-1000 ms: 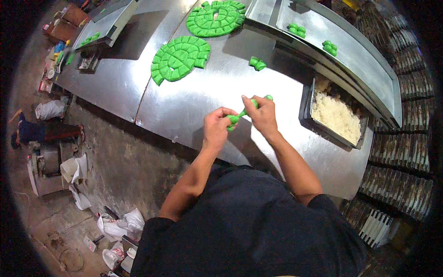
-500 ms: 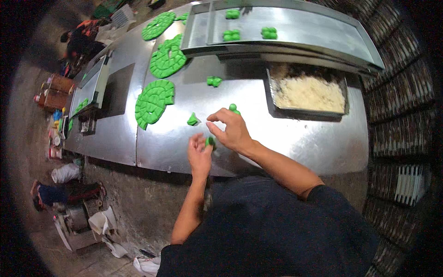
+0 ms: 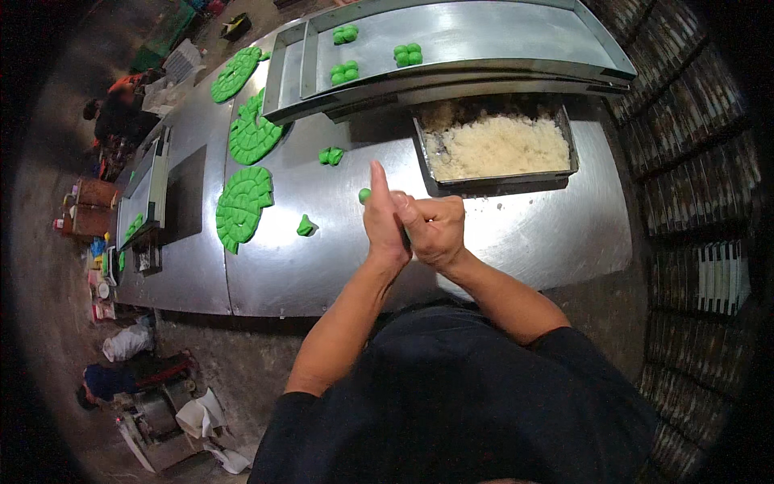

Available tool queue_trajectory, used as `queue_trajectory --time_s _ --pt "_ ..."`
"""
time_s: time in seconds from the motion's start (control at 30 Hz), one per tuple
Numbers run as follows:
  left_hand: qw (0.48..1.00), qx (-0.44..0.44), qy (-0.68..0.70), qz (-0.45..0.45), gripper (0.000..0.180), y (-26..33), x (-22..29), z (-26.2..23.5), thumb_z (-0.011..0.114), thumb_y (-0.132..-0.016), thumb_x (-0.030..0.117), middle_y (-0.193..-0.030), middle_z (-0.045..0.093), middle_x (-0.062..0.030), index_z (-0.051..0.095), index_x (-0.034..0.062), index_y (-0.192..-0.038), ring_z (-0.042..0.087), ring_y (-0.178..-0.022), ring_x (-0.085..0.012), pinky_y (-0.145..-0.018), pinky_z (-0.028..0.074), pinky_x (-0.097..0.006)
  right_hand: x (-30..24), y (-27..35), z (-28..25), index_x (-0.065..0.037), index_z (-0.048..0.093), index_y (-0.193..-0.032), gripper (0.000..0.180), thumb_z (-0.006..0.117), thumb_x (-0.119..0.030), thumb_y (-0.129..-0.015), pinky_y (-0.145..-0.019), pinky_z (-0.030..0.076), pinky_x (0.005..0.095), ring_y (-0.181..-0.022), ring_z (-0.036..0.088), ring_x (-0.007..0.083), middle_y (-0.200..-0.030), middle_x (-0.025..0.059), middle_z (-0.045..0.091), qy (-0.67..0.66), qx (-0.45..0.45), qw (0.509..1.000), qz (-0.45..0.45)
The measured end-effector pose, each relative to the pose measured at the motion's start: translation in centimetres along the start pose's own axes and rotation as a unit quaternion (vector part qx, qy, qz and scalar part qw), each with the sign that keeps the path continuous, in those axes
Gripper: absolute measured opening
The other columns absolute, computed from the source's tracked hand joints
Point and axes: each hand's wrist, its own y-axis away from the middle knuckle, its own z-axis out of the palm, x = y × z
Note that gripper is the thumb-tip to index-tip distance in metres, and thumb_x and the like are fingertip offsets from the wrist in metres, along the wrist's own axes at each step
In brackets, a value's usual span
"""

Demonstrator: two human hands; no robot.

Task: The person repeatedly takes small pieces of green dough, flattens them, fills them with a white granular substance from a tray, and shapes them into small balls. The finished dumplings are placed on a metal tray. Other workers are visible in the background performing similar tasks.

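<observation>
My left hand (image 3: pixel 384 222) has its fingers stretched up, its palm turned toward my right hand (image 3: pixel 438 231). The right hand's fingers are curled, and its palm presses against the left one. Whatever lies between the palms is hidden. Just beyond them on the metal table (image 3: pixel 322 278) shows a small green dough ball (image 3: pixel 364 195), partly covered by the hands. Left of the hands lies a loose green dough piece (image 3: pixel 305 225); farther off is a small clump of green dough (image 3: pixel 330 156).
Several flat, cut-up green dough slabs (image 3: pixel 244 202) line the table's left part. A long metal tray (image 3: pixel 484 40) at the back bears clustered green balls (image 3: pixel 408 55). A metal box (image 3: pixel 500 179) of pale crumbly stuff stands right. Racks (image 3: pixel 693 185) line the far right.
My hands have come from apart to pressed together. The green dough piece seen in my left hand is now out of sight. The whole view has shifted.
</observation>
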Motion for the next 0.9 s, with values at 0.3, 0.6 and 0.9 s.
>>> queue_trajectory --time_s 0.3,0.6,0.9 --pt "0.988 0.027 -0.033 -0.150 0.050 -2.8 -4.6 -6.1 0.043 -0.105 0.043 -0.095 0.067 -0.0112 0.062 -0.0027 -0.112 0.063 -0.084 -0.0183 -0.075 0.052 -0.032 16.4 -10.0 -16.5 -0.003 0.074 -0.099 0.022 0.068 -0.014 -0.080 -0.076 0.056 0.0423 -0.083 0.069 0.0339 -0.088 0.0184 0.071 0.510 -0.146 0.848 -0.018" --pt "0.986 -0.039 -0.098 -0.126 0.033 -4.2 -4.5 -2.2 0.051 -0.102 0.028 -0.093 0.067 -0.0124 0.062 -0.0035 -0.106 0.065 -0.081 -0.0185 -0.072 0.054 -0.030 20.7 -11.9 -16.6 -0.003 0.074 -0.092 0.022 0.073 -0.012 -0.073 -0.073 0.055 0.0473 -0.079 0.069 0.0396 -0.081 0.0192 0.070 0.566 -0.155 0.810 0.012" --pt "0.983 -0.058 -0.110 -0.135 0.039 -13.4 -4.2 7.2 0.048 -0.103 0.033 -0.087 0.064 -0.0088 0.063 -0.0019 -0.110 0.064 -0.072 -0.0175 -0.061 0.058 -0.031 16.1 -10.2 -15.4 -0.009 0.069 -0.086 0.022 0.075 -0.030 -0.089 -0.053 0.039 0.0251 -0.059 0.050 0.0052 -0.072 -0.0023 0.061 -0.202 -0.009 0.887 0.415"
